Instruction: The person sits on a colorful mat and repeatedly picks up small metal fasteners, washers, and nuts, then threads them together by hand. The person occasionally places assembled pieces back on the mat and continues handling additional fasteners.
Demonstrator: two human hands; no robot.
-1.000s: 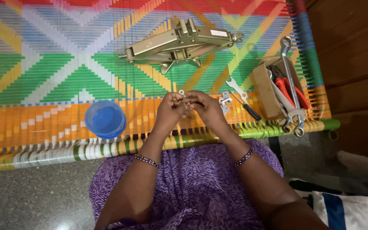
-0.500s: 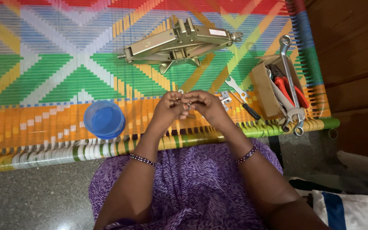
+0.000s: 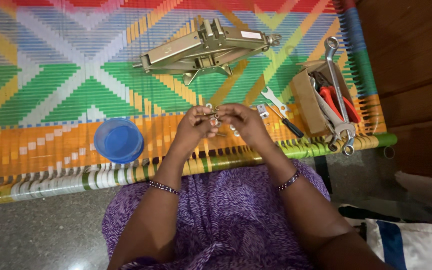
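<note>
My left hand (image 3: 194, 124) and my right hand (image 3: 241, 120) meet over the near edge of a bright woven cot (image 3: 51, 75). Together their fingertips pinch a small metal bolt with a nut (image 3: 214, 116); its exact shape is too small to make out. A few small metal parts (image 3: 234, 131) lie on the weave just below my right hand. A tan metal scissor jack (image 3: 203, 47) lies on the cot beyond both hands.
A blue plastic bowl (image 3: 118, 140) sits left of my hands. At right, a cardboard box (image 3: 308, 100) holds spanners and red-handled pliers (image 3: 338, 102). A small spanner (image 3: 274, 101) and a screwdriver (image 3: 290, 126) lie beside it. Wooden furniture stands at far right.
Both hands stay together on the small part; the fingers shift slightly, turning it. Nothing else on the cot has moved.
</note>
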